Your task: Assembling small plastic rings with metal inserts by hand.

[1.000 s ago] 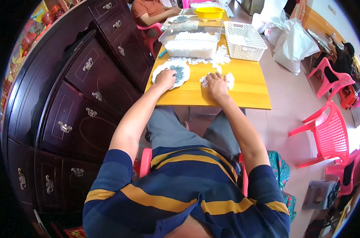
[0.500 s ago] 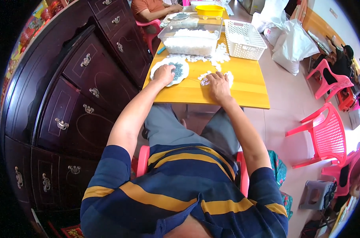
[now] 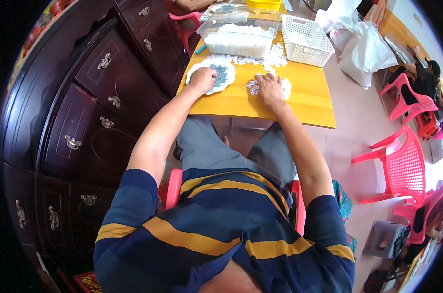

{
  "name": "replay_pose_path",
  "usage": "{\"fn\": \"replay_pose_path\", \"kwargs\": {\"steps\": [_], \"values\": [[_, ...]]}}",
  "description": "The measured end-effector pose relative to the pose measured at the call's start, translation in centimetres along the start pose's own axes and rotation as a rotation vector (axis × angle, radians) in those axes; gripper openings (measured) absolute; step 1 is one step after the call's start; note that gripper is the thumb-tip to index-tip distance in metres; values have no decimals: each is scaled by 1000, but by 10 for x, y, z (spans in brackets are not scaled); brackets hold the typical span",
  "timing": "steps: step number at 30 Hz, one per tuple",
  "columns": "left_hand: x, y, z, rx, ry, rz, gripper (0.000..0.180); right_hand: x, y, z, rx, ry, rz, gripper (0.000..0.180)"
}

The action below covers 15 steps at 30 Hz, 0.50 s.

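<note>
Left hand (image 3: 202, 79) curls across plate rim (image 3: 231, 73), pinch unclear, bare table (image 3: 240, 92) separating it from right hand (image 3: 271, 90), spread over white pieces (image 3: 252, 87)

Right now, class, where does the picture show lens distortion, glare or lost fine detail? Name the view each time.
Head view: the dark-brown wooden cabinet bows along its edges near the rim; head view: white glare washes out the right margin beyond the pink plastic armchair; head view: the small grey-blue pieces beside the bare left hand run together.
</note>
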<state>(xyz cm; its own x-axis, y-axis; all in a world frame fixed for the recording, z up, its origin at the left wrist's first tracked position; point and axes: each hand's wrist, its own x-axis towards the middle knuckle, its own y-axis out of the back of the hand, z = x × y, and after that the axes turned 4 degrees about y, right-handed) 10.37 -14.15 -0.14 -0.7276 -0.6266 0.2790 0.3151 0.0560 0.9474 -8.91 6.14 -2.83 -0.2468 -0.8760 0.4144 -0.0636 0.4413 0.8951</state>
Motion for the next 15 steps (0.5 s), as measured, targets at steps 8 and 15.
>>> {"fn": "replay_pose_path", "kwargs": {"steps": [8, 15], "values": [[-1, -2, 0, 7, -25, 3, 13, -7, 15, 20, 28, -64, 200, 37], [-3, 0, 1, -19, -10, 105, 11, -53, 40, 46, 311, -103, 425, 32]]}}
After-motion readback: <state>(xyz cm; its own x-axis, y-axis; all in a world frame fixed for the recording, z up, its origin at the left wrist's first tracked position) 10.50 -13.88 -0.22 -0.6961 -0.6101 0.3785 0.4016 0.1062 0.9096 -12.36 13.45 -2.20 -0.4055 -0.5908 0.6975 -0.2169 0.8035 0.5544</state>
